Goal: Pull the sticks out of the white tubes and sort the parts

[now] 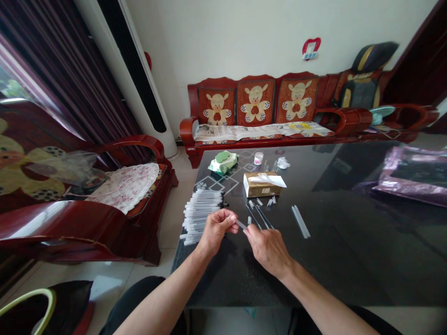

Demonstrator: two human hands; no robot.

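My left hand pinches one end of a thin, translucent white tube between thumb and fingers. At its other end, the fingers of my right hand are closed on the same tube. A pile of similar white tubes, some with dark ends, lies beside my left hand. Just beyond my right hand are several slim dark rods and a short white piece. Two long white tubes lie farther right on the dark glossy table.
Behind the rods stands a tissue box. Farther back are a green wipes pack, a small white cup and crumpled tissue. A purple plastic-wrapped package lies right. A wooden armchair stands left, a sofa behind.
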